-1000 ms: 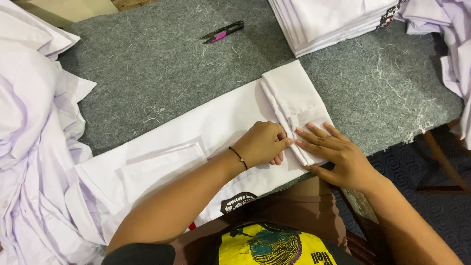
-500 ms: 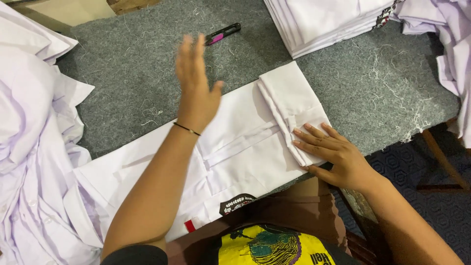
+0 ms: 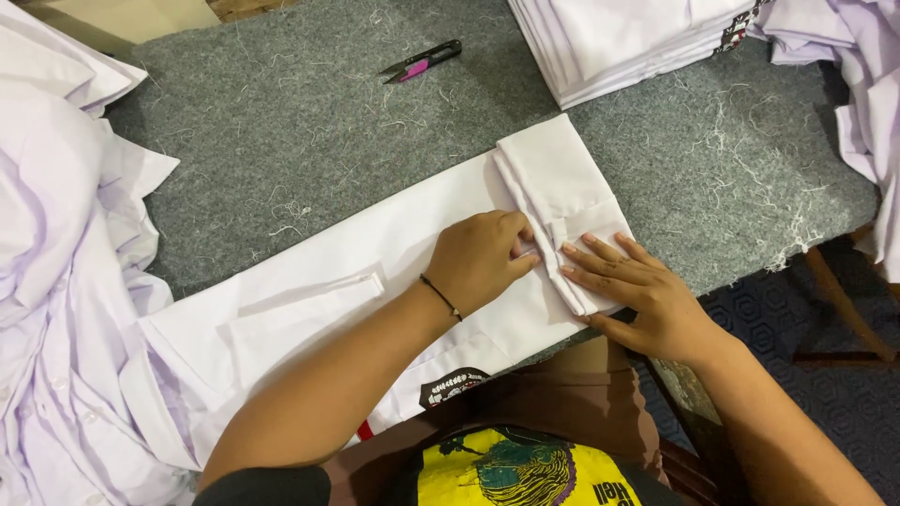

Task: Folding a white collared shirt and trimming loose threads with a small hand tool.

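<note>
Roughly: 2 hands, 1 white shirt point(image 3: 375, 281) laid flat on the grey felt table point(image 3: 281, 122), 1 thread snip point(image 3: 422, 61), 1 stack of folded shirts point(image 3: 628, 37), 2 loose heaps. Shirt was long, smooth, its right end folded over into a thick band point(image 3: 558, 178). Left hand point(image 3: 483, 258) was curled, knuckles pressing the fold, clamping nothing visible. Right hand point(image 3: 637, 290) lay flat, fingers spread on the fold's edge. Heap on the left point(image 3: 56, 281) overlapped the shirt's far end; other heap point(image 3: 858, 75) sat at the right edge.
</note>
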